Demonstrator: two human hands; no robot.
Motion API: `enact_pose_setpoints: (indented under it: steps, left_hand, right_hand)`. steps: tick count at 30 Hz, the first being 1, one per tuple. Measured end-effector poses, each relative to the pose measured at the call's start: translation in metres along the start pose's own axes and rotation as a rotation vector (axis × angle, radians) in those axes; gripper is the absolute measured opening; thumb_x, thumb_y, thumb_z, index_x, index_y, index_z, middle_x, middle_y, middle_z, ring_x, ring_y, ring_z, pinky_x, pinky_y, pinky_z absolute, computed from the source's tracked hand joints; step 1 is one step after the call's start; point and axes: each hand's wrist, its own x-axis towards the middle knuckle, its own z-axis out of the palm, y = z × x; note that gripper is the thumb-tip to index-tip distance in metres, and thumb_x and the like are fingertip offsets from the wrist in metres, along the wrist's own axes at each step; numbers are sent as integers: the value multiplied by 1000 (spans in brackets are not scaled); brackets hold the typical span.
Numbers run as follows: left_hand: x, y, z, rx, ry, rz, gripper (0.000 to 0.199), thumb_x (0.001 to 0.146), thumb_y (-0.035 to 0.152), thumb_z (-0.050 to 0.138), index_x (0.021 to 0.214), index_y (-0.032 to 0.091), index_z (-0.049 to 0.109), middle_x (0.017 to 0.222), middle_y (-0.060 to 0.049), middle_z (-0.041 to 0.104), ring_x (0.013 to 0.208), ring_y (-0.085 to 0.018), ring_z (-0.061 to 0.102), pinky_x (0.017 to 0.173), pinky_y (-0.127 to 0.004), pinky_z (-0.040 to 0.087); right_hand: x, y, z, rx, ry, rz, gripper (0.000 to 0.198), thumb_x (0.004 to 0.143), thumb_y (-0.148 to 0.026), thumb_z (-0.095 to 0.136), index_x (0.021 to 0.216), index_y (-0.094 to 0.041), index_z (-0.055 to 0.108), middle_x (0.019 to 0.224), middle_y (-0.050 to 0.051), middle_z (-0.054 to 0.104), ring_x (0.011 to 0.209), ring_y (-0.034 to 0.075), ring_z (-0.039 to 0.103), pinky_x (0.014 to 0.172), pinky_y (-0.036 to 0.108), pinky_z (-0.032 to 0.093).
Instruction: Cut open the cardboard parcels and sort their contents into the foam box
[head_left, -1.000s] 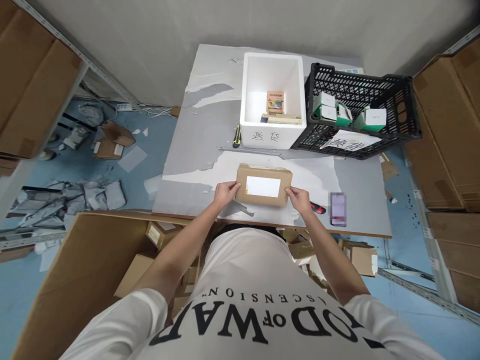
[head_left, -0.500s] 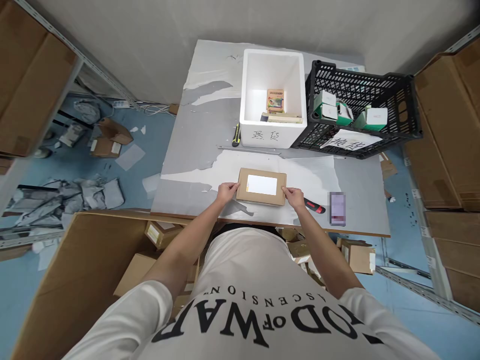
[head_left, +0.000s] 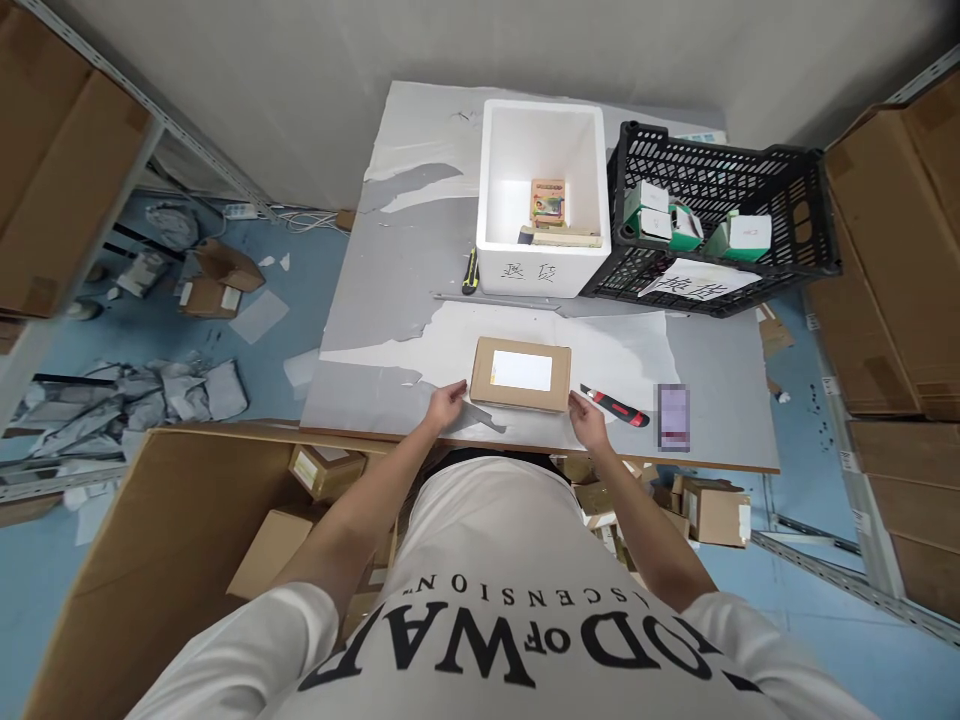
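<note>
A closed brown cardboard box [head_left: 484, 394] with a white label [head_left: 520, 371] on top lies flat on the table in front of me. My left hand [head_left: 448, 404] is just off its left side, fingers stretched toward the lower left corner and holding nothing. At the box's lower right corner is my right hand [head_left: 587, 420], fingers extended along the side; whether they touch it is hard to tell. Just right of that hand lies a red and black utility knife [head_left: 619, 408]. Farther right is a blurred purple phone-like object [head_left: 673, 417].
At the back stand a white foam box [head_left: 541, 272] with small books inside and a black crate [head_left: 724, 165] with green-white cartons. A yellow-black cutter [head_left: 470, 271] lies beside the foam box. Below the table's left front edge, a large carton [head_left: 112, 560] holds boxes. Shelves flank both sides.
Both hands have let go of the box's sides and slid slightly toward me. The box stays almost in place. More of the red and black knife now shows beside my right hand.
</note>
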Motion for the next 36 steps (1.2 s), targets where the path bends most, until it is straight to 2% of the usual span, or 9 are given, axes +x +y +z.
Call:
enact_pose_setpoints:
  steps: [2, 5, 10, 14, 19, 22, 25, 31, 36]
  left_hand:
    - [-11, -9, 5, -1, -27, 10, 48, 71, 27, 61, 116, 12, 65, 116, -11, 68, 108, -22, 64, 98, -36, 47]
    - [-22, -15, 14, 6, -48, 24, 45, 72, 30, 61, 114, 16, 67, 113, -7, 70, 106, -23, 64, 97, -39, 47]
    - [-24, -11, 21, 46, -22, 10, 35, 78, 34, 56, 106, 19, 71, 108, -3, 72, 101, -24, 65, 95, -38, 47]
    - [-27, -4, 20, 79, 1, 3, 34, 79, 33, 56, 106, 20, 71, 105, -1, 73, 100, -23, 65, 92, -35, 48]
    - [-38, 15, 10, 148, 80, 38, 38, 83, 36, 55, 115, 21, 68, 108, -4, 72, 101, -25, 66, 89, -33, 49]
    - [-40, 33, -1, 232, 156, 94, 35, 83, 39, 57, 111, 22, 71, 104, -5, 73, 93, -25, 68, 84, -32, 50]
    - [-35, 55, -11, 269, 211, 136, 33, 83, 42, 57, 104, 22, 74, 95, -6, 75, 82, -23, 69, 79, -31, 50]
    - [-14, 91, -14, 293, 260, 140, 35, 80, 49, 60, 85, 20, 77, 77, -5, 74, 72, -21, 68, 68, -29, 47]
    - [-6, 92, -10, 296, 215, 109, 32, 81, 46, 60, 87, 19, 77, 78, -5, 74, 74, -21, 68, 72, -31, 49]
  right_hand:
    - [-12, 9, 6, -21, -70, -27, 57, 73, -41, 59, 125, -18, 59, 127, 11, 62, 119, 23, 58, 101, 41, 44]
    - [-23, 12, 18, -29, -106, -21, 54, 73, -41, 56, 122, -18, 60, 126, 10, 63, 115, 22, 60, 101, 41, 44]
    - [-27, 3, 28, -170, 5, -5, 47, 79, -49, 49, 106, -15, 68, 108, 13, 71, 100, 25, 65, 93, 40, 47]
    - [-28, -4, 26, -235, 20, -12, 47, 79, -54, 48, 98, -17, 70, 101, 12, 73, 91, 26, 64, 87, 38, 48]
    - [-30, -23, 17, -318, 36, -57, 53, 81, -58, 45, 97, -16, 73, 83, 9, 74, 74, 23, 63, 76, 33, 48]
    - [-24, -45, 8, -365, 85, -144, 56, 84, -57, 44, 108, -15, 72, 83, 9, 75, 72, 22, 65, 72, 31, 49]
    - [-11, -68, -3, -383, 97, -188, 52, 82, -57, 50, 103, -17, 74, 84, 9, 75, 73, 24, 67, 73, 33, 49]
    - [23, -92, -16, -326, 35, -66, 42, 77, -58, 58, 82, -20, 77, 70, 4, 74, 66, 22, 68, 68, 32, 52]
    - [37, -92, -13, -375, 8, -28, 40, 77, -56, 58, 68, -20, 74, 61, 3, 70, 59, 19, 65, 64, 31, 50]
